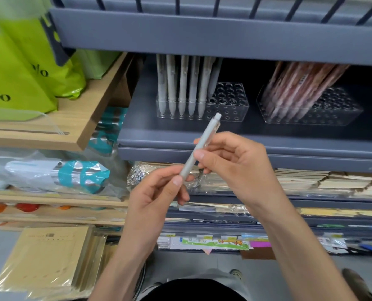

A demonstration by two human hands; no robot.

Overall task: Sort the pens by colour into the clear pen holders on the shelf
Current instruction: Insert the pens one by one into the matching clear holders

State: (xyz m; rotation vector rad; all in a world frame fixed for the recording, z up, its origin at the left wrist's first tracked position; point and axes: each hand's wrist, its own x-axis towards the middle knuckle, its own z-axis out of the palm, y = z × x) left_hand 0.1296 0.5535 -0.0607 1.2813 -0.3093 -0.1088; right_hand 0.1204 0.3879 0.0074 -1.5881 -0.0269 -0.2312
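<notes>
Holding a pale grey-white pen [211,128] in both hands, just below and in front of the grey shelf [180,131] w/ the two clear holders. Left hand [156,192] is pinching the pen's lower end betw. thumb and forefinger. Right hand [235,166] is gripping the mid barrel, fingers [200,155] curled round it. Pen's long axis is running lower-left to upper-right, clicker end pointing up toward the left holder [230,105], which is sitting just beyond it. That holder is carrying a row of matching whitish pens [183,88] standing upright along its left side; holes on its right are showing free. Right holder [337,111], set apart to the right, is packed w/ pinkish pens [300,88], leaning. Judging by colour, this pen is belonging in the left holder. Right hand is nearer, and the pen is prob. needing only righting to vertical.
</notes>
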